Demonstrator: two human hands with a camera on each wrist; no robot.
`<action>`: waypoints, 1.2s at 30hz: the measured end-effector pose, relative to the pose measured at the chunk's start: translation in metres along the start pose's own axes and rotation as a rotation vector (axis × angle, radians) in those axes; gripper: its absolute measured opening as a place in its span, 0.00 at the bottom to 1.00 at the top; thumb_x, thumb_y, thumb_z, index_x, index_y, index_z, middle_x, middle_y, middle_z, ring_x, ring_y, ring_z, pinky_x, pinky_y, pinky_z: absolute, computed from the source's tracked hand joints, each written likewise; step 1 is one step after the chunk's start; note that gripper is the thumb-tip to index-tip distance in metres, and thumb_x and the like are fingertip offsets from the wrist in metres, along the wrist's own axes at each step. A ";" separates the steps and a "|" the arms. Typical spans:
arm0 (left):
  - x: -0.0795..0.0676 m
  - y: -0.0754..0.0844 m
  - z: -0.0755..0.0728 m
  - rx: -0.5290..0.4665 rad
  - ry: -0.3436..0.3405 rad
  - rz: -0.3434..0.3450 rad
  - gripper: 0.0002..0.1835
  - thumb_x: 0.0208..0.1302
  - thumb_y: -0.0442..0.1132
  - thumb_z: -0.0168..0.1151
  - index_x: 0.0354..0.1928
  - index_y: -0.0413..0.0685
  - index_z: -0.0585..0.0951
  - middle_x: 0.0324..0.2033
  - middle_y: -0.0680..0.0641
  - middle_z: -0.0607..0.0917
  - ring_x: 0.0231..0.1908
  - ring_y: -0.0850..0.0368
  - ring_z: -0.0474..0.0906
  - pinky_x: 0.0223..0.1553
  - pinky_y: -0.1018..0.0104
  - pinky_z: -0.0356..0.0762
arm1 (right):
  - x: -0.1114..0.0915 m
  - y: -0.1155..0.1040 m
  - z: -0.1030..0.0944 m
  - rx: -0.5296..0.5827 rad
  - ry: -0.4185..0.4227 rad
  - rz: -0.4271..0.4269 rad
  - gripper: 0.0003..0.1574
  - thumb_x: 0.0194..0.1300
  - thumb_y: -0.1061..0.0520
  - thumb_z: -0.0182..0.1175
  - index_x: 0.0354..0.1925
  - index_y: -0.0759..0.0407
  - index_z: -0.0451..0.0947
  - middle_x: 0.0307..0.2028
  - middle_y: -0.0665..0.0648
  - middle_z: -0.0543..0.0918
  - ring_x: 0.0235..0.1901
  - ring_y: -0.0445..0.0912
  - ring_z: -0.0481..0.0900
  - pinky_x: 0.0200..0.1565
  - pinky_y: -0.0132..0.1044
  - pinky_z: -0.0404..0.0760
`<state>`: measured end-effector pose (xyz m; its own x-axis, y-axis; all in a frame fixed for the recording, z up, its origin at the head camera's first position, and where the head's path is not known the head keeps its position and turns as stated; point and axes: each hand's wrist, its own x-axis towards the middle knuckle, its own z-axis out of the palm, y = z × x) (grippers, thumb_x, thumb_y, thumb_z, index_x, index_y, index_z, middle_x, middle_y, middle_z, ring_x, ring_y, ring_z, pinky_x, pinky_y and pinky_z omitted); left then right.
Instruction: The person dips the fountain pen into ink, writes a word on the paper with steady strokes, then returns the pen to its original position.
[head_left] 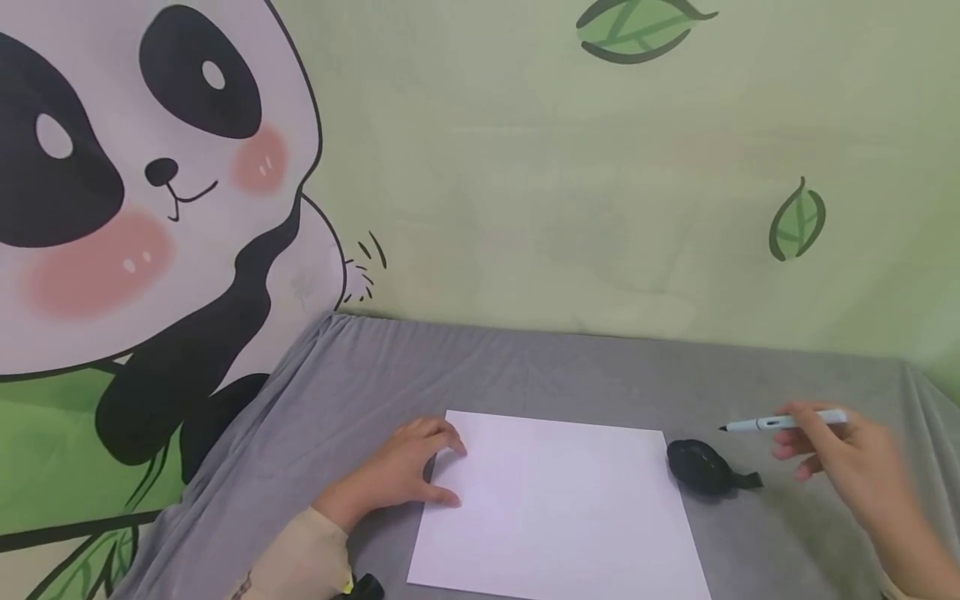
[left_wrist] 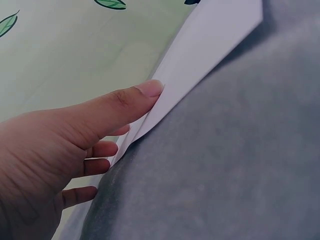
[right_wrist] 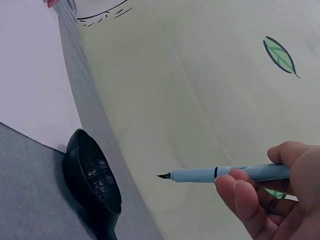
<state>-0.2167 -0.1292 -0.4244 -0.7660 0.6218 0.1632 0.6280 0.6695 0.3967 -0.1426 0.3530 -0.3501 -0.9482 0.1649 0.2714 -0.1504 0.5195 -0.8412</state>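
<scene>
A white sheet of paper (head_left: 555, 508) lies on the grey cloth. My left hand (head_left: 408, 467) rests on its left edge, thumb and fingers spread apart; the left wrist view shows the thumb (left_wrist: 150, 89) on the sheet near its edge. In my right hand (head_left: 847, 458) is a light blue fountain pen (right_wrist: 195, 175), gripped between thumb and fingers. Its dark nib (right_wrist: 164, 176) is bare and points left, away from the paper. Between the sheet and my right hand sits a black, scoop-like dish with a short handle (head_left: 701, 468), right at the paper's right edge.
Grey cloth (head_left: 525, 367) covers the table up to the pale green wall (head_left: 525, 208), which is painted with a panda and leaves. Near my left sleeve (head_left: 300, 558), a small black object (head_left: 367, 587) shows at the bottom edge.
</scene>
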 end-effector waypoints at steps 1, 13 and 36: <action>0.000 -0.001 0.001 0.001 -0.001 -0.001 0.28 0.43 0.55 0.76 0.47 0.57 0.78 0.51 0.53 0.77 0.58 0.50 0.70 0.61 0.46 0.65 | 0.000 0.001 0.001 0.001 -0.004 -0.001 0.14 0.72 0.53 0.52 0.35 0.32 0.77 0.21 0.36 0.85 0.21 0.33 0.83 0.20 0.32 0.79; -0.001 -0.002 0.004 -0.010 -0.008 -0.006 0.28 0.43 0.55 0.76 0.47 0.58 0.78 0.53 0.52 0.77 0.58 0.50 0.70 0.61 0.46 0.65 | -0.003 0.014 0.013 -0.001 -0.061 0.060 0.09 0.68 0.56 0.58 0.33 0.40 0.80 0.20 0.42 0.83 0.19 0.37 0.81 0.23 0.31 0.80; -0.001 -0.003 0.003 0.011 -0.018 -0.003 0.28 0.44 0.54 0.76 0.48 0.56 0.79 0.53 0.50 0.77 0.58 0.48 0.70 0.61 0.44 0.64 | -0.006 0.028 0.039 -0.035 -0.062 -0.016 0.05 0.68 0.62 0.56 0.34 0.62 0.74 0.18 0.41 0.80 0.18 0.37 0.79 0.17 0.32 0.75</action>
<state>-0.2172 -0.1307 -0.4286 -0.7656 0.6266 0.1458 0.6270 0.6760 0.3871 -0.1518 0.3339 -0.3930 -0.9616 0.1045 0.2538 -0.1566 0.5505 -0.8200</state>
